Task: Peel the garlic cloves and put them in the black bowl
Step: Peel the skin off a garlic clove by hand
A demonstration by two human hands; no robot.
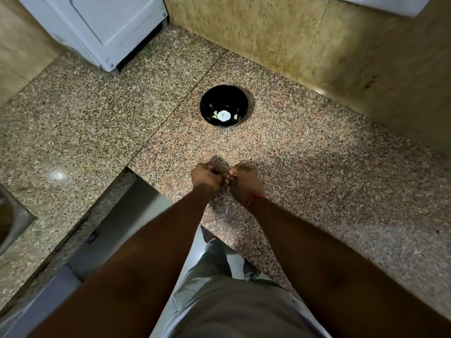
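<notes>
Grey trousers point(219, 301) nearest, below two bare forearms reaching out over a speckled granite counter point(317, 179). Left hand point(207, 178) and right hand point(244, 184) curled knuckle to knuckle just above the stone, fingers bent inward toward a small pale scrap between them, probably a garlic clove point(227, 182), though too small and too hidden to be sure of. Thin orange thread point(253, 200) round the right wrist. Step in hand, by the look of it: peeling, skin worked loose between both sets of fingertips. Well ahead, apart from the hands, a black bowl point(210, 98), round, glossy, smooth-walled, already holding a few pale yellow-green peeled cloves point(214, 115) beside a bright white glare at the bottom. Next move likely calls for stripping the last papery skin, then a forward reach to drop the bare clove in. Polished, mottled pink-grey stone underfoot of it all; dull ochre tiled wall point(292, 45) behind; a white appliance point(97, 25) at the far left corner.
</notes>
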